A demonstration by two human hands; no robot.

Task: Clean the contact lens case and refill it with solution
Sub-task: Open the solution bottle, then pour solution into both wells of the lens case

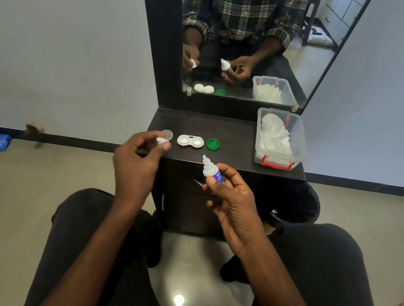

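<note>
Fingers (214, 179) of the right hand (230, 205) clamp the bottle (210, 170), nozzle tilted up-left toward the open case (190, 141) just beyond, while left fingers (165, 145) pinch its cap (160, 140).

bare black tabletop (233, 133) lies open behind the lens case (190, 141); the tissue box (280, 138) blocks the right.

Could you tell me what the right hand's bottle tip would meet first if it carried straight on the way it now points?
The solution bottle in the right hand points up and slightly left, toward the open lens case on the black tabletop. The case is probably first, though depth is unclear from this single view.
</note>
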